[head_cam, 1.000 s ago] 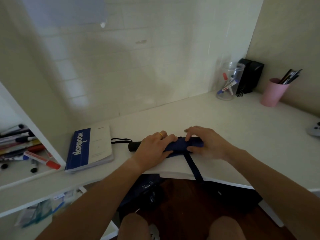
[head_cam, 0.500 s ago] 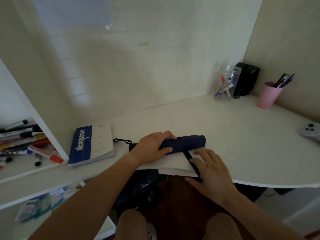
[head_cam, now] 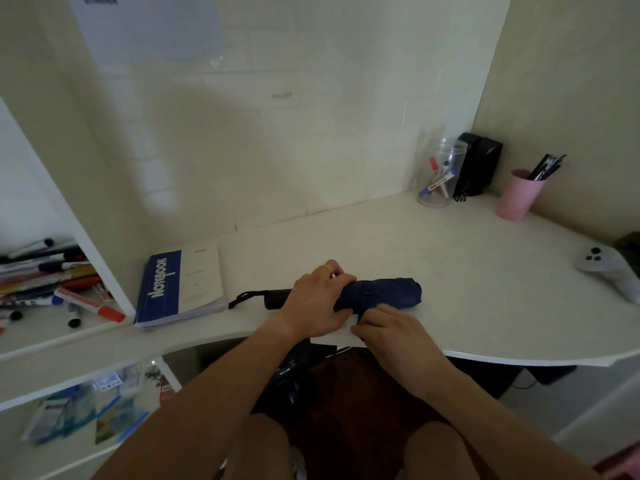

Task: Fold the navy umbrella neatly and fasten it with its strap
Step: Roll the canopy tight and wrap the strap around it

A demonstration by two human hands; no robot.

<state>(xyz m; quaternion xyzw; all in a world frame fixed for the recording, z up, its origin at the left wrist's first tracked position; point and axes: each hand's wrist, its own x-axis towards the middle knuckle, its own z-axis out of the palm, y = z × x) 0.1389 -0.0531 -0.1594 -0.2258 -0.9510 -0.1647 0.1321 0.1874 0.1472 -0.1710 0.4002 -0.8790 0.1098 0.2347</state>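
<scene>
1. Navy fabric of the folded umbrella (head_cam: 384,293) is gripped by the left hand (head_cam: 317,301), whose fingers curl over the top of the roll near its handle end; a gold ring (head_cam: 327,268) is on one finger.
2. The right hand (head_cam: 391,329) lies just in front of the umbrella, fingers bent and touching the lower side of the roll; I cannot tell if it pinches the strap, because the strap is hidden.
3. The umbrella lies on its side on the white counter (head_cam: 450,271), near the front edge, with its black handle (head_cam: 277,297) pointing left and a black wrist loop (head_cam: 244,297) lying beyond it.
4. Just left of the loop is a blue and white notebook (head_cam: 180,285).
5. Further left, a shelf (head_cam: 45,327) holds many markers (head_cam: 90,303).
6. At the far right corner stand a clear jar (head_cam: 440,174) with markers, a black box (head_cam: 479,162) and a pink cup (head_cam: 517,195) with pens.
7. A grey game controller (head_cam: 606,268) rests at the right edge.
</scene>
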